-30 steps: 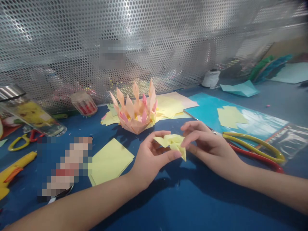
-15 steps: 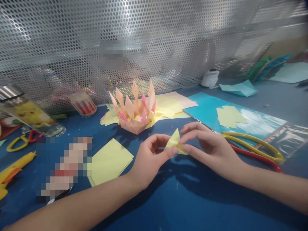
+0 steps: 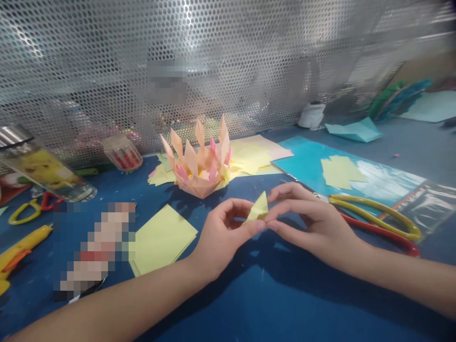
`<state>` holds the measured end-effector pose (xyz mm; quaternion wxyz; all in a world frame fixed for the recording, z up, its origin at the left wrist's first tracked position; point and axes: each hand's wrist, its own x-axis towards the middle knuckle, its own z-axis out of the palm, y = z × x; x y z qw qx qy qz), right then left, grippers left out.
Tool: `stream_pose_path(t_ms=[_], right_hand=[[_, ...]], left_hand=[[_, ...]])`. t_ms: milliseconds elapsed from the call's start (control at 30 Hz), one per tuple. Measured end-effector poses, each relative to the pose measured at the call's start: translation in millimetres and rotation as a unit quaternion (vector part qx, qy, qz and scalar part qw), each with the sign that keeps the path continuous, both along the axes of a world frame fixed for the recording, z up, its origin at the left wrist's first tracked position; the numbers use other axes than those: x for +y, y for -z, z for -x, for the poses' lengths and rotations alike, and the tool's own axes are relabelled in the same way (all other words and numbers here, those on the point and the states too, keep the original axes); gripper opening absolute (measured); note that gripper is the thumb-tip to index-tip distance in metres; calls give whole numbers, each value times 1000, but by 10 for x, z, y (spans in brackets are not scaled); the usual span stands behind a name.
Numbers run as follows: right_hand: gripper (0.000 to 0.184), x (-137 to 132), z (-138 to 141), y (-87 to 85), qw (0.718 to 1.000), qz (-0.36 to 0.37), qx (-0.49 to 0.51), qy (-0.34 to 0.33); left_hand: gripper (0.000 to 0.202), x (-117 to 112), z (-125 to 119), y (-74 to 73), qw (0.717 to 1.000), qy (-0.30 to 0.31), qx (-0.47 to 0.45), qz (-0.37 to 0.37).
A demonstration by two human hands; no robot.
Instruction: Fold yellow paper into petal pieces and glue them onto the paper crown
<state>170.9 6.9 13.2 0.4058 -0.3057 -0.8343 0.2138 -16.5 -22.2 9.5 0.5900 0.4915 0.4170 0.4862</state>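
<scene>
A small folded yellow paper (image 3: pixel 259 208), pointed at the top, is held just above the blue table. My left hand (image 3: pixel 225 232) pinches its lower left side between thumb and fingers. My right hand (image 3: pixel 308 216) grips at its lower right edge, thumb and fingertips drawn together there. To the left of my left hand lies a stack of yellow paper squares (image 3: pixel 162 242). Beyond both hands stands a peach and pink origami flower (image 3: pixel 197 175) with upright pointed petals.
Large scissors with yellow and red handles (image 3: pixel 377 216) lie right of my right hand, near a blue sheet (image 3: pixel 306 156). On the left are a glass bottle (image 3: pixel 53 168), a jar (image 3: pixel 123 153) and a yellow tool (image 3: pixel 21 251). A perforated metal panel (image 3: pixel 231 57) closes the back.
The folded paper has tilted and turned slightly to the right between my hands. My right fingertips have shifted down along its edge. Other things stay in place.
</scene>
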Motion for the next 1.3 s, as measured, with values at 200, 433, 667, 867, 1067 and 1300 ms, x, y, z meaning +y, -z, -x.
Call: stream_pose_path(t_ms=[200, 433, 667, 867, 1067, 1300], right_hand=[[10, -29, 38, -20, 1000, -21, -11, 13], [11, -29, 49, -56, 998, -45, -34, 32], [7, -26, 26, -14, 999, -39, -21, 26], [8, -24, 24, -49, 995, -89, -47, 20], [11, -25, 35, -74, 992, -106, -62, 33], [12, -30, 70, -88, 988, -133, -67, 36]], left_hand=[[25, -11, 4, -7, 999, -9, 48, -13], [25, -26, -2, -5, 998, -7, 55, -11], [24, -10, 0, -7, 998, -10, 54, -18], [24, -34, 6, 6, 998, -7, 55, -13], [24, -31, -3, 0, 998, -13, 57, -6], [26, -38, -16, -8, 998, -12, 58, -9]])
